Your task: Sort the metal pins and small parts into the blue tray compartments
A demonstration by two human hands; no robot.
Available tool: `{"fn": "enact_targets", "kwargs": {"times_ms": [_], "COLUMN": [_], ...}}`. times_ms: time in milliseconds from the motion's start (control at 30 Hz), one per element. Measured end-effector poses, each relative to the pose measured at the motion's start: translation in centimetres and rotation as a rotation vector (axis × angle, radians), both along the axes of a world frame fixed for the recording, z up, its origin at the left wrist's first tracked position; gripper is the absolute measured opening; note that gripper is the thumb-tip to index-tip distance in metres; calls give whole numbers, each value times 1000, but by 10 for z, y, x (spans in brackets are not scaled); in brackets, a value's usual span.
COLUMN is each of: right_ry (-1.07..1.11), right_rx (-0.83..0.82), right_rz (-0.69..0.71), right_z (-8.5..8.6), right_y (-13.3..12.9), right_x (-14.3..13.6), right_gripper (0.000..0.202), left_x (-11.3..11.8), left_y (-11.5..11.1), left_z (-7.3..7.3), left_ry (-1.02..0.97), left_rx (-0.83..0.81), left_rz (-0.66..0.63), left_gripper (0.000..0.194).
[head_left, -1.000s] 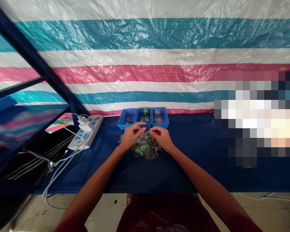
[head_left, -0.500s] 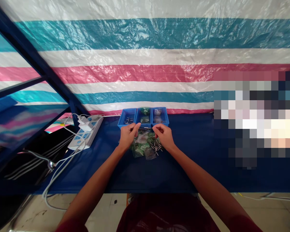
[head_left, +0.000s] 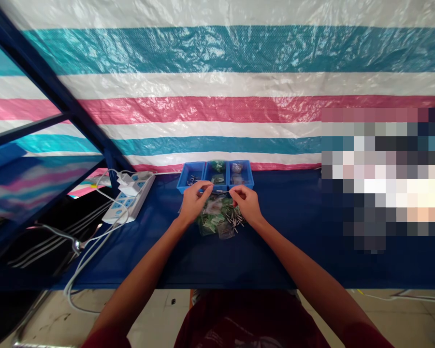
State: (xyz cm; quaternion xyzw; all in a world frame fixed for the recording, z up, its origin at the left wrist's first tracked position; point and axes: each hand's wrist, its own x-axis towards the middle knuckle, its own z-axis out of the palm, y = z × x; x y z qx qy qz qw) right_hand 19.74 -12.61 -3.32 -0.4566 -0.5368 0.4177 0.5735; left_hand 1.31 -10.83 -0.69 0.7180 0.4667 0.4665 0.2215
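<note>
Between my hands, just in front of the blue bins, a small thin metal piece (head_left: pixel 222 191) is held level. My right hand (head_left: pixel 247 203) pinches its right end with thumb and finger. My left hand (head_left: pixel 195 200) is closed in a pinch at the left, with its fingertips by the piece's other end; what they hold is too small to make out. Below the hands lie clear and green plastic packets (head_left: pixel 210 220) and a loose pile of metal pins (head_left: pixel 235 218). Three joined blue bins (head_left: pixel 204 180) hold metal pins at the left and bagged items in the middle and right.
A white power strip (head_left: pixel 130 199) with plugs and cables lies left on the blue table (head_left: pixel 297 227). Blue frame bars (head_left: pixel 76 121) rise at the left, and a striped sheet (head_left: pixel 210 108) hangs behind. The right side is pixelated.
My left hand has shifted slightly right and up, its fingertips drawn together differently. My right hand has hardly moved.
</note>
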Motion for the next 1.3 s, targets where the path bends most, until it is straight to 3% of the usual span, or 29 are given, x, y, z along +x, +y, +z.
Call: {"fn": "enact_targets", "kwargs": {"times_ms": [267, 633, 733, 867, 1000, 1300], "right_ry": [-2, 36, 51, 50, 44, 11], "right_rx": [10, 12, 7, 4, 5, 28], "right_rz": [0, 22, 38, 44, 58, 72], "right_z": [0, 0, -1, -1, -2, -6], "right_y": [0, 0, 0, 0, 0, 1], "right_x": [0, -2, -2, -2, -2, -2], "right_gripper": [25, 29, 34, 33, 31, 30], "left_x": [0, 1, 1, -3, -11, -21], "left_y": [3, 4, 6, 13, 19, 23], "left_z": [-4, -3, -2, -1, 0, 2], "left_ry": [30, -97, -234, -559, -855, -1178], "left_rx": [-47, -180, -173, -175, -288, -511], "left_rz": [-96, -96, -17, 197, 374, 476], "left_gripper": [29, 27, 25, 25, 30, 15]}}
